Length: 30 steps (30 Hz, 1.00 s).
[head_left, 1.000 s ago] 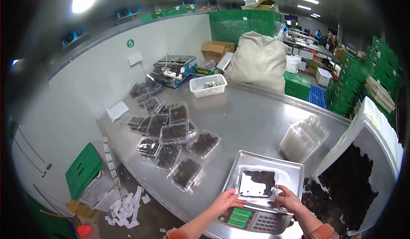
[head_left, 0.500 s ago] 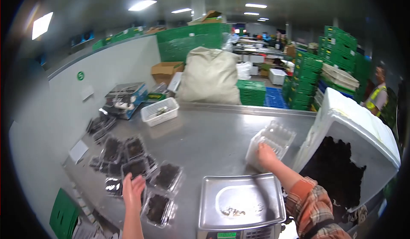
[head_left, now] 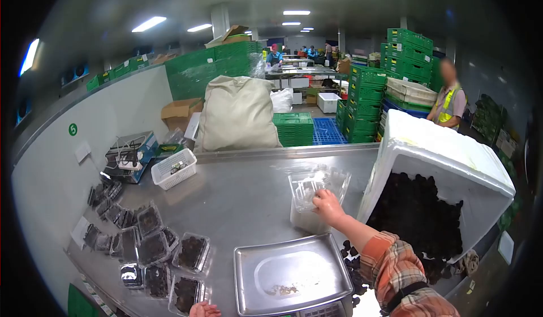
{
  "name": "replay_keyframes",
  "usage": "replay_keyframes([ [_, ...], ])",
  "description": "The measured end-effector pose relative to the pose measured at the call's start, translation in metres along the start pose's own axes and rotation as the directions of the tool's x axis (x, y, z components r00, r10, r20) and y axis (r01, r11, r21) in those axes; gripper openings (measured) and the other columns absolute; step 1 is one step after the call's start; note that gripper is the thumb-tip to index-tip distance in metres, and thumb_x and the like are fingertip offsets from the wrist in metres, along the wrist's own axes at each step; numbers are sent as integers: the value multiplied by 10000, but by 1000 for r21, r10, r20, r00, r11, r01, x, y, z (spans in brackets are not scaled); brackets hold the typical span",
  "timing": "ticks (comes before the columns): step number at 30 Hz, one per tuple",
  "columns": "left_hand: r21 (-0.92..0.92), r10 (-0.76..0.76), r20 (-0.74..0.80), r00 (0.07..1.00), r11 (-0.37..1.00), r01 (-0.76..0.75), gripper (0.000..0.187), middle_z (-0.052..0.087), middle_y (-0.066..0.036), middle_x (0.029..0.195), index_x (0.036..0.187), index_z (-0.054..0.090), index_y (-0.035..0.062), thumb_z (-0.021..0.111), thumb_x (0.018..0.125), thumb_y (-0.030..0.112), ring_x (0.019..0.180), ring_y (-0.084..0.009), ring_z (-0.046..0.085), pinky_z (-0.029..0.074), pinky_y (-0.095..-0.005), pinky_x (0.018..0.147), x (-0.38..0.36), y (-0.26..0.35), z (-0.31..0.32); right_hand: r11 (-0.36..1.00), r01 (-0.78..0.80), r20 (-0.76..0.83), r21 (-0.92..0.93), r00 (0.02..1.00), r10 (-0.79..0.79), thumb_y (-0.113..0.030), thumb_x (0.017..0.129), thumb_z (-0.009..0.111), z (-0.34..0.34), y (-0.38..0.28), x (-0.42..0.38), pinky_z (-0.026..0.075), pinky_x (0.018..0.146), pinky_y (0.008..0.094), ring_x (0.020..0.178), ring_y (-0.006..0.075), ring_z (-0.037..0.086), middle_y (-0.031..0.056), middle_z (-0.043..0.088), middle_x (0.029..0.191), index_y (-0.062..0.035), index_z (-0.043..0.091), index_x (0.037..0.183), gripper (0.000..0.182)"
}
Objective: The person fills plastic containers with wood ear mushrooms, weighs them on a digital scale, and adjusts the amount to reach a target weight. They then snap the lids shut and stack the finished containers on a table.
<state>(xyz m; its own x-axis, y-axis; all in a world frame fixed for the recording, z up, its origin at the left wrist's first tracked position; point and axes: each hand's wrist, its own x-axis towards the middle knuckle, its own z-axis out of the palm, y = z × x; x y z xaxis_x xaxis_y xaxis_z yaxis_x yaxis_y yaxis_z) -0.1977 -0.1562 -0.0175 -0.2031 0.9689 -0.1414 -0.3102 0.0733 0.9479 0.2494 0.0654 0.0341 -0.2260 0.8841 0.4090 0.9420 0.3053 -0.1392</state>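
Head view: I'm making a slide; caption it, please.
Right hand on stacked clear trays, left hand near filled packs, scale pan between.

A stack of empty, clear, rectangular plastic tubs [head_left: 308,219] is set on the metal bench [head_left: 243,195], nested together. Clear, rectangular plastic boxes filled with dark lumps [head_left: 192,253] are clustered well apart from it, laid flat or tilted, some overlapping.

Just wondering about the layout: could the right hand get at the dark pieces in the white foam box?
Probably yes: the foam box lies tipped, open toward the person, leaving the dark pieces exposed, though the right hand grips a clear plastic container.
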Motion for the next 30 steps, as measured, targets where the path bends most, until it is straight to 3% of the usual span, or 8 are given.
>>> replay_keyframes([
  [5,62,-36,132,991,998,28,289,597,-146,940,1127,468,-43,455,950,184,839,-214,596,504,-320,737,-27,9,41,889,428,19,165,900,-436,-110,766,518,-7,-62,-43,427,907,445,1065,375,511,239,505,1197,18,534,871,167],
  [11,227,-176,487,855,971,70,276,622,-145,959,1112,510,-48,463,941,165,848,-200,603,497,-306,749,-65,-26,91,899,338,399,279,810,-429,-175,785,538,-27,-145,-177,454,750,419,892,296,554,133,535,914,-16,514,856,176],
  [13,290,-247,548,799,952,95,271,624,-133,965,1117,521,-35,468,938,161,862,-197,602,490,-305,758,-75,-63,99,917,232,599,325,699,-390,-307,806,583,-52,-150,-195,435,847,415,1024,338,523,184,508,1152,3,497,977,365],
  [15,404,-357,597,718,908,115,265,626,-120,971,1116,533,-26,469,936,158,874,-192,601,482,-302,768,-101,-84,107,859,298,69,416,932,-357,-371,818,591,-51,-139,-225,421,870,414,1038,339,516,179,497,1206,-8,497,1063,448],
  [18,571,-494,617,612,817,83,268,630,-125,981,1101,561,-5,495,919,180,900,-243,602,454,-321,813,-133,-97,125,885,93,-61,457,995,-73,-174,774,598,-42,-83,-252,459,733,434,848,340,574,159,607,937,-23,578,888,190],
  [21,670,-497,718,487,684,-289,294,622,-161,994,1102,569,15,528,895,220,928,-312,588,442,-351,843,-149,-128,144,937,-188,-223,295,940,259,-100,697,632,-18,12,-298,450,707,421,839,318,569,135,590,934,-54,579,877,194],
  [25,260,115,941,317,353,-899,276,626,-150,959,1045,604,61,551,879,276,917,-273,591,442,-339,827,-171,-168,202,852,-485,30,-196,866,500,-319,780,621,-21,47,-368,289,987,500,1235,317,348,105,406,1327,-251,520,1216,453],
  [30,328,-153,943,295,285,-901,743,236,-251,1400,1334,378,96,713,709,319,1299,-446,213,227,-528,1042,-172,-193,286,922,-384,150,41,915,374,-310,749,660,-47,47,-414,316,970,497,1192,312,401,121,435,1289,-225,529,1210,487],
])
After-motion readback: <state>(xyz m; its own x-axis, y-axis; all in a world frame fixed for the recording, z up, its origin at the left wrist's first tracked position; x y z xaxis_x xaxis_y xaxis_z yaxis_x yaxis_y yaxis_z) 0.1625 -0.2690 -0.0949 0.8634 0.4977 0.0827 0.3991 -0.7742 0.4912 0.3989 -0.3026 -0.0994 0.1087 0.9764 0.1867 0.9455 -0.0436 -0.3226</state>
